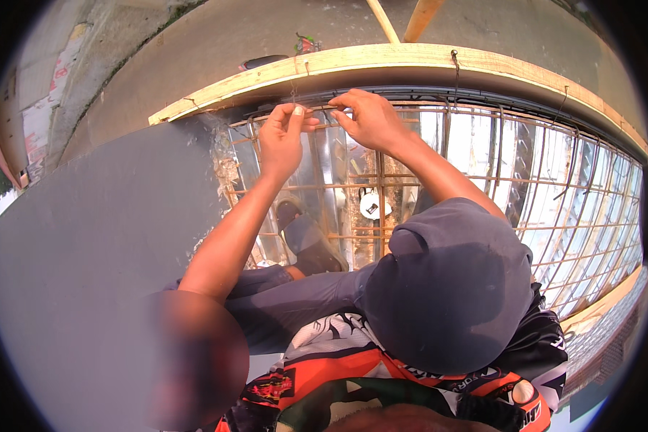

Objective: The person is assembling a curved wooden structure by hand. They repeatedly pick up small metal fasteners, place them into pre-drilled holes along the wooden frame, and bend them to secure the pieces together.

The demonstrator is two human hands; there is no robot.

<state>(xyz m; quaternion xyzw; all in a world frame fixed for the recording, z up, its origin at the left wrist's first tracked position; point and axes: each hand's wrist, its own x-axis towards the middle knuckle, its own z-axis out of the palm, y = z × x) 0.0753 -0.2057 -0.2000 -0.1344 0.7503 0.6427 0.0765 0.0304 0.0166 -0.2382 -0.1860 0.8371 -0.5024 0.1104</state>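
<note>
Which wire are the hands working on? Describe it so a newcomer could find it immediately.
Start at the long pale wooden plank that runs across the top of the rusty rebar grid. Just below it, the left hand and the right hand pinch a thin dark tie wire between them, far finer than the bars around it.

No packages or screens are in view. At the far left edge, a wall [32,108] carries a patch of torn paper posters [47,93] — pale, with reddish streaks — curving with the lens. Their print is too small and blurred to make out.
</note>
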